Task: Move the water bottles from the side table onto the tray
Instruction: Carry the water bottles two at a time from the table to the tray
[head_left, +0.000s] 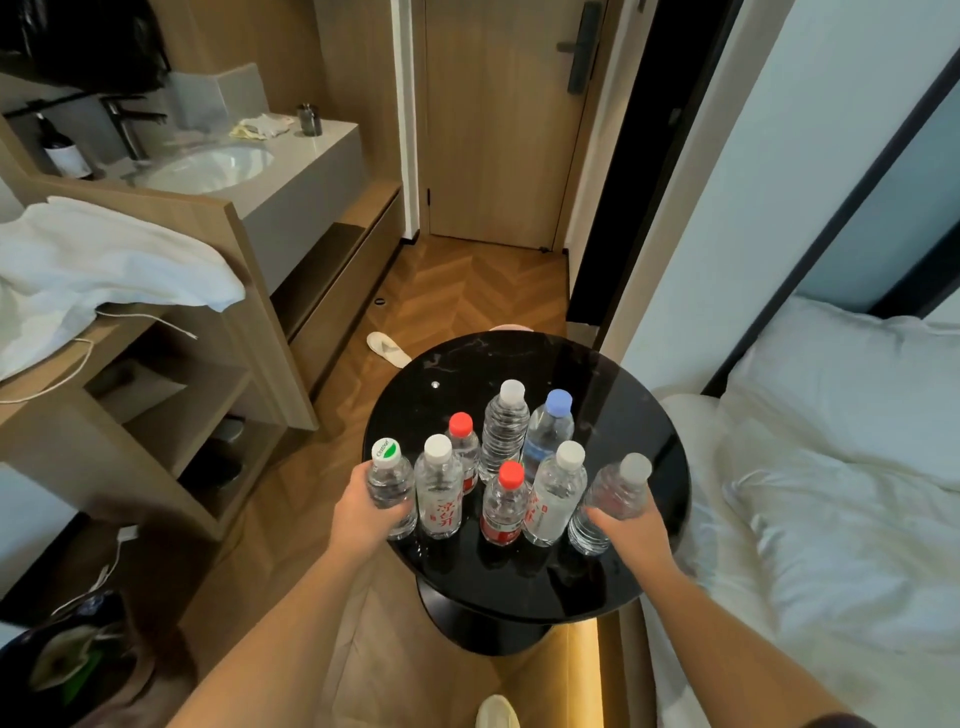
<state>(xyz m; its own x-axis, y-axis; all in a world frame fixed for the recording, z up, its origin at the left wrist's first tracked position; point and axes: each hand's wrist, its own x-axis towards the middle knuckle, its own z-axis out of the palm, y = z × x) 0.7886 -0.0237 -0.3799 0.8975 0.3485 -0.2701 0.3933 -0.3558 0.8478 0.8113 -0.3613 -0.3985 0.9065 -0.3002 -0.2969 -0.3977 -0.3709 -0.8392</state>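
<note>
Several small water bottles stand upright in a cluster on a round black side table (545, 364). My left hand (366, 512) grips the green-capped bottle (390, 486) at the cluster's left edge. My right hand (631, 530) grips the grey-capped bottle (615, 493) at the right edge; that bottle leans to the right. Between them stand two white-capped bottles (439, 488) (558, 493), two red-capped bottles (504, 501) (464, 447), a taller clear bottle (503, 431) and a blue-capped bottle (550, 428). No tray shows in this view.
A bed with white linen (831, 493) lies close on the right. Wooden shelving with a white towel (104, 270) stands at left, a washbasin counter (218, 161) behind it. A slipper (387, 349) lies on the wooden floor toward the door (498, 119). A bin (67, 670) sits at bottom left.
</note>
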